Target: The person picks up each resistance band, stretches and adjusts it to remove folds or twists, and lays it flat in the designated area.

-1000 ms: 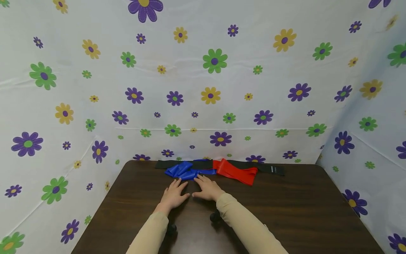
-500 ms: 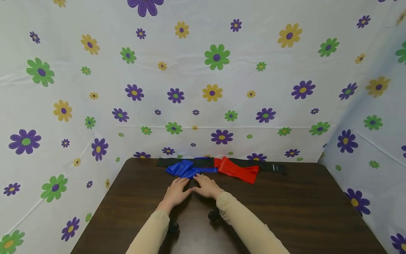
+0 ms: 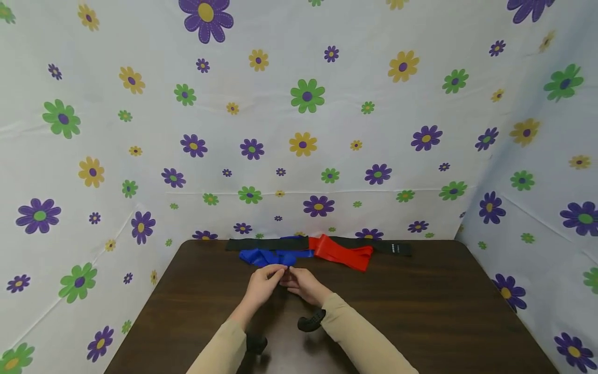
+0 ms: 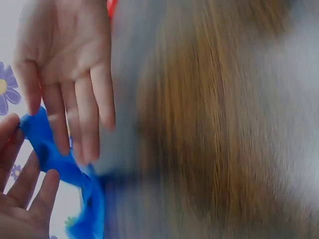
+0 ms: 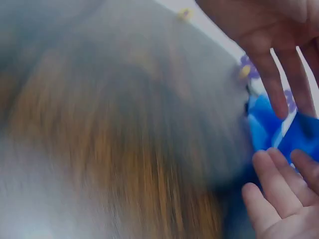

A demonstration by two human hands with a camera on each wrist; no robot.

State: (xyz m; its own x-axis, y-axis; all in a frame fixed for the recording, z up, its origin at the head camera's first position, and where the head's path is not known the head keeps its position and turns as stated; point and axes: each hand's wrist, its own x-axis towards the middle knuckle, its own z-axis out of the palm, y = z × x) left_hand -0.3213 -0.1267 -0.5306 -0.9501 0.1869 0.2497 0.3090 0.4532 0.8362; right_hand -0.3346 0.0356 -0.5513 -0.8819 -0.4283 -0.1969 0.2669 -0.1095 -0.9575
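Observation:
A shiny blue resistance band point(image 3: 257, 257) lies crumpled near the back of the table, its near part raised between both hands. The left hand point(image 3: 260, 285) pinches its edge with thumb and fingertip. Close beside it, the right hand point(image 3: 306, 285) pinches the same band, with its other fingers extended. In the left wrist view the blue band point(image 4: 55, 154) hangs in a folded strip from the fingertips. The right wrist view shows both hands facing each other around the blue band point(image 5: 261, 124).
A folded red band point(image 3: 343, 254) lies to the right of the blue one. Behind them a long black band point(image 3: 268, 243) stretches along the back edge of the dark wooden table point(image 3: 420, 311). A flower-printed white sheet point(image 3: 261, 213) hangs behind. Black devices point(image 3: 311, 320) sit at the wrists.
Both hands were spread with straight fingers at the blue band's near edge. Now they pinch it and lift its near part slightly, drawing together. The red and black bands stay put.

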